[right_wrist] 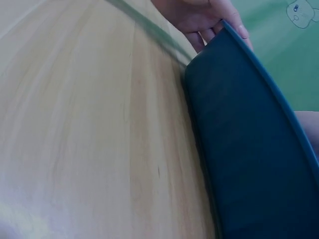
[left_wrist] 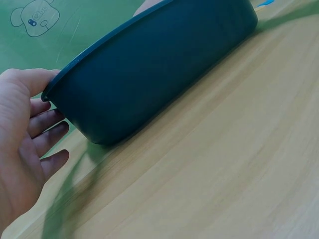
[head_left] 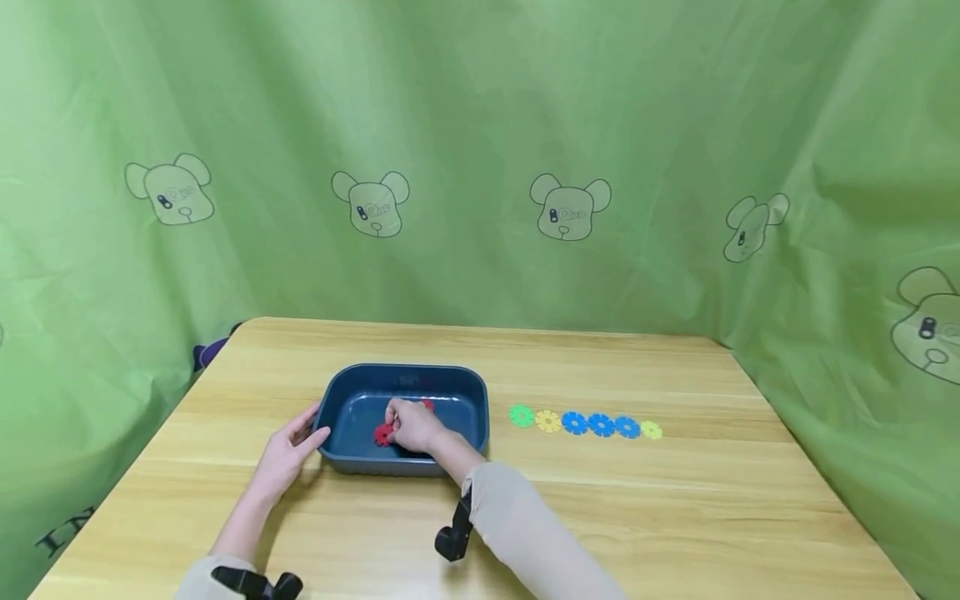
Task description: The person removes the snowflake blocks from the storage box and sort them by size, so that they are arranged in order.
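A dark blue rectangular basin [head_left: 405, 468] stands on the wooden table. My left hand [head_left: 288, 450] grips its left end, the thumb over the rim and the fingers against the outer wall, as the left wrist view [left_wrist: 22, 129] also shows. Reaching inside the basin, my right hand [head_left: 414, 427] pinches a red flower-shaped plastic disc [head_left: 382, 435] at its fingertips. Another bit of red [head_left: 428, 404] shows behind that hand, partly covered. In the right wrist view the basin wall [right_wrist: 249, 134] hides most of the right hand.
Right of the basin, several flower-shaped discs lie in a row: a green one [head_left: 522, 416], a yellow one [head_left: 548, 421], blue ones [head_left: 602, 425] and a yellow-green one [head_left: 652, 430]. A green curtain [head_left: 465, 275] with printed bear heads hangs around the table [head_left: 675, 517].
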